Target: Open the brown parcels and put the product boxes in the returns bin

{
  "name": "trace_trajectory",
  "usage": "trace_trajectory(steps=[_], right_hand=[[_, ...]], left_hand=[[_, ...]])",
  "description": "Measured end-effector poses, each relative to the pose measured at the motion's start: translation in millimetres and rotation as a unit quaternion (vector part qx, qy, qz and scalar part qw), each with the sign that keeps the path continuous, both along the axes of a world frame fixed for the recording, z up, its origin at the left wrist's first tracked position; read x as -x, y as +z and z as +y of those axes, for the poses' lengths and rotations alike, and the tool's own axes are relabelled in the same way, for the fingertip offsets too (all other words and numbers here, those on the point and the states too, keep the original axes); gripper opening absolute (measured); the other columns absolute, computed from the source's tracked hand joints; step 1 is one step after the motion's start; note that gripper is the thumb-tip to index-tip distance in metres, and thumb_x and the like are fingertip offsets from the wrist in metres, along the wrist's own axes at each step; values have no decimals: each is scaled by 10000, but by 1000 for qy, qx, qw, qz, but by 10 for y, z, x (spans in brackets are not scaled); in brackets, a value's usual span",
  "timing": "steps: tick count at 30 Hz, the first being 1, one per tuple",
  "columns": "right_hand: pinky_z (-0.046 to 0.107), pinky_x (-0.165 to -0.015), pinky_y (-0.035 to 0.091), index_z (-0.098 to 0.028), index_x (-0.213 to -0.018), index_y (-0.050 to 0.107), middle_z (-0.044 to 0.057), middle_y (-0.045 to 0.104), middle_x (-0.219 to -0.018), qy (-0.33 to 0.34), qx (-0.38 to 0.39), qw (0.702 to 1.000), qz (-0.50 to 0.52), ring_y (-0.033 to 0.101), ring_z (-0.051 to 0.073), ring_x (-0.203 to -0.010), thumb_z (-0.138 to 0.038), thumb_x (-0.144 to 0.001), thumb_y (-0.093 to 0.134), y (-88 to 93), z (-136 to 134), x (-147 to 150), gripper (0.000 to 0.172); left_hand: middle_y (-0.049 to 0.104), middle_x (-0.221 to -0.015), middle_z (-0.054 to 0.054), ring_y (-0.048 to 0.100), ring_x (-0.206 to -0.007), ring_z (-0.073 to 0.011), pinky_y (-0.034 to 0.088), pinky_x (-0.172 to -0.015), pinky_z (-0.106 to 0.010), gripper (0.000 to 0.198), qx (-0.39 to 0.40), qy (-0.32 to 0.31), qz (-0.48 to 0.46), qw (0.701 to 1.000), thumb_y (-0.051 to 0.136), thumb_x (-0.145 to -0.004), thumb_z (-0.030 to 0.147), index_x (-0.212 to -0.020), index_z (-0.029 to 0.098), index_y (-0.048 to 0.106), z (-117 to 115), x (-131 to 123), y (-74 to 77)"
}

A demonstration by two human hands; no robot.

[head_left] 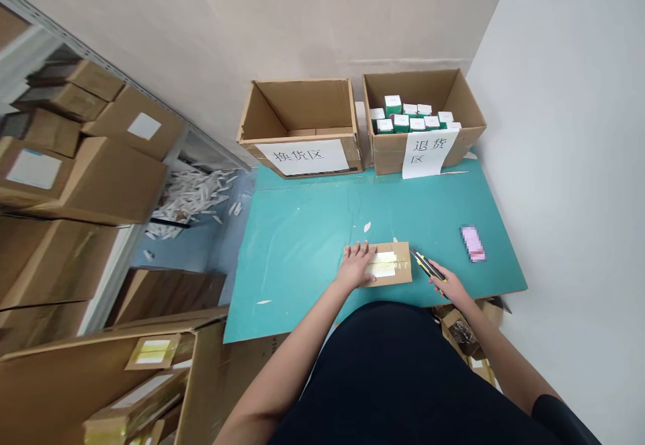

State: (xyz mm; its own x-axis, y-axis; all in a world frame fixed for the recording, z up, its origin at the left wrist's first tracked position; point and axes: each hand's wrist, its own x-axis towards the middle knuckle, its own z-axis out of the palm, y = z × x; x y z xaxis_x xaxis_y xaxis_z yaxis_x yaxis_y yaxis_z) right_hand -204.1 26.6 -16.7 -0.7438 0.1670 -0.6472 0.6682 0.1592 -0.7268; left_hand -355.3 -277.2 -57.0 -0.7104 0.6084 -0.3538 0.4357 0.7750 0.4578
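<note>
A small taped cardboard parcel (403,267) with a white label lies flat near the front of the green tabletop (292,243). My left hand (355,265) rests on the parcel's left end, fingers spread over it. In my right hand (448,285) is a black and yellow utility knife (428,267), gripped by its handle. The knife's tip points at the parcel's right edge; whether it touches the cardboard I cannot tell.
Two open cartons stand at the back: the left carton (302,159) and the right carton (388,163), which holds several green-and-white boxes (402,122). A pixelated phone-like object (472,243) lies on the right. Stacked boxes (101,176) and a parcel-filled carton (206,371) flank the left.
</note>
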Motion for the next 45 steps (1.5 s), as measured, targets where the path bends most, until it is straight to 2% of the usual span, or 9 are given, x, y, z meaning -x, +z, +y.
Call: trace_trajectory(steps=[6, 11, 17, 23, 28, 32, 39, 45], right_hand=[[196, -421, 419, -251, -1533, 439, 0, 689, -847, -12, 24, 1000, -9, 556, 104, -551, -411, -768, 646, -37, 23, -15, 808], [195, -418, 421, -239, -1530, 446, -1, 697, -834, -26, 47, 999, 3, 556, 105, -549, -387, -763, 666, -80, 19, -67, 812], [193, -409, 419, -261, -1517, 465, -14, 689, -822, -40, 47, 998, -3, 550, 100, -531, -356, -766, 670, -78, -28, -44, 785], [191, -390, 401, -245, -1526, 450, -31, 656, -756, -25, 42, 999, 4, 515, 93, -484, -360, -781, 655, -140, -36, -39, 781], [192, -393, 395, -235, -1525, 450, -46, 621, -712, -6, 29, 999, 16, 499, 92, -471, -372, -791, 637, -198, -62, -74, 770], [199, -408, 404, -241, -1532, 436, -45, 625, -711, 8, 30, 999, 13, 504, 97, -478, -389, -788, 632, -220, -37, -111, 784], [195, -414, 400, -242, -1552, 404, -41, 625, -726, 46, 40, 998, 3, 502, 91, -484, -363, -807, 599, -220, 103, -146, 780], [201, -406, 414, -241, -1552, 404, -47, 604, -710, 32, 65, 997, 15, 497, 94, -475, -387, -792, 632, -180, 55, -196, 807]], left_hand=[[154, -1686, -185, 63, -1551, -435, -17, -1207, -646, 1200, 7, -56, 18, 998, 916, -558, 455, -1575, 272, 306, -50, -111, 35], [175, -1683, -174, 66, -1553, -424, -17, -1214, -641, 1166, -10, -59, 22, 998, 927, -566, 426, -1563, 290, 336, -71, -188, 62], [175, -1688, -152, 67, -1556, -412, -12, -1217, -633, 1171, -6, -58, 3, 998, 916, -568, 445, -1566, 309, 319, -61, -111, 50], [165, -1684, -180, 55, -1550, -439, -1, -1218, -646, 1170, -15, -38, 10, 999, 920, -575, 380, -1572, 268, 318, 7, -206, 18], [183, -1685, -153, 72, -1553, -426, 37, -1225, -634, 1117, -2, -42, 4, 999, 912, -600, 358, -1561, 289, 347, 0, -228, 46], [203, -1681, -150, 93, -1550, -431, 51, -1228, -625, 1124, -9, -33, -5, 999, 921, -581, 387, -1555, 293, 367, -21, -198, 62], [192, -1681, -165, 108, -1551, -421, 74, -1234, -603, 1084, 20, -48, 18, 998, 880, -637, 421, -1566, 258, 347, -29, -221, 91], [189, -1685, -152, 117, -1552, -411, 109, -1231, -608, 1087, 61, -73, 52, 994, 841, -673, 497, -1583, 268, 293, -31, -239, 137]])
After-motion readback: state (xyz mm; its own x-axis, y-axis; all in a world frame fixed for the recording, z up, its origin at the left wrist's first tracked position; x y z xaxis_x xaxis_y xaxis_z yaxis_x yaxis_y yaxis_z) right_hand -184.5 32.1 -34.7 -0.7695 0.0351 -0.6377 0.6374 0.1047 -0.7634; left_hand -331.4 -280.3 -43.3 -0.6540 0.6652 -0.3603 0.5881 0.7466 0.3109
